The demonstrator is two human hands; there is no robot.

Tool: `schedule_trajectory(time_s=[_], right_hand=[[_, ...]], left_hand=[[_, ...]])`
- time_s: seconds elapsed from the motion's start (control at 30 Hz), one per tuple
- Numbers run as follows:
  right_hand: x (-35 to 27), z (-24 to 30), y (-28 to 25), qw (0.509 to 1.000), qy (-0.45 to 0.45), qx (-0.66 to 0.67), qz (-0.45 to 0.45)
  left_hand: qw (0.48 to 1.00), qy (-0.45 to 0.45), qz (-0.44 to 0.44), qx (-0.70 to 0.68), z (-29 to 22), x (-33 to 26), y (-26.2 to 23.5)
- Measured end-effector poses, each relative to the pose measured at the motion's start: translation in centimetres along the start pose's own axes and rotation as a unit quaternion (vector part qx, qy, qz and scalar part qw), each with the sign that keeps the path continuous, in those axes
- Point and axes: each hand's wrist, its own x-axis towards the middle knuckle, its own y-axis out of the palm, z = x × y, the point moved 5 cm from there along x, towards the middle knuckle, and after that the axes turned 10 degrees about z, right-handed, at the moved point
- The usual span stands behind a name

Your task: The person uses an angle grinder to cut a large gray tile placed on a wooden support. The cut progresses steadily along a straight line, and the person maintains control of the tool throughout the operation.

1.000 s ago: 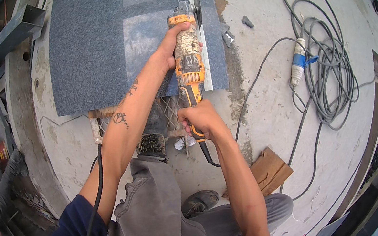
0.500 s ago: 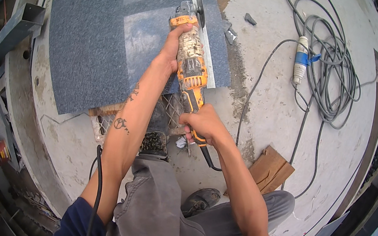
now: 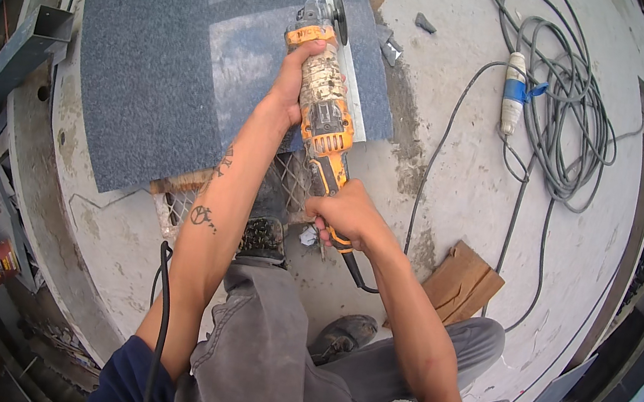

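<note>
Two hands gripping orange angle grinder (image 3: 321, 108), lying over right part of grey stone slab (image 3: 152, 48), disc at metal straightedge (image 3: 347, 45). Left hand (image 3: 295, 79) wrapping fingers tight around grinder body near head. Right hand (image 3: 345, 215) closing on rear handle, black cord trailing out below. Slab resting on mesh crate (image 3: 283, 182) above concrete floor (image 3: 460, 181). Shoe (image 3: 264, 238) planting just beside crate. Grey cable coil (image 3: 563, 113) with blue-taped plug lying well apart at right. Cardboard scrap (image 3: 461, 282) sitting near right forearm. Stone chips scattering past slab edge.

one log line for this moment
left hand: grips grinder body | right hand: grips rear handle | disc: at slab edge
</note>
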Motion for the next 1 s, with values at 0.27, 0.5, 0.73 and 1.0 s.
schedule_trajectory(time_s=[0.27,0.5,0.73,1.0], right_hand=[[-0.1,0.7,-0.3,1.0,0.009,-0.01,0.0],[-1.0,-0.1,0.1,1.0,0.022,-0.005,-0.003],[0.1,1.4,-0.6,1.0,0.004,0.0,0.015],[-1.0,-0.7,0.1,1.0,0.018,-0.015,-0.003]], left_hand=[[1.0,-0.027,0.006,-0.002,-0.3,0.3,0.0],[1.0,-0.005,0.014,-0.001,0.5,-0.7,0.3],[1.0,-0.015,0.018,-0.01,-0.9,1.3,-0.2],[0.999,-0.021,0.026,-0.01,0.9,-0.9,0.2]])
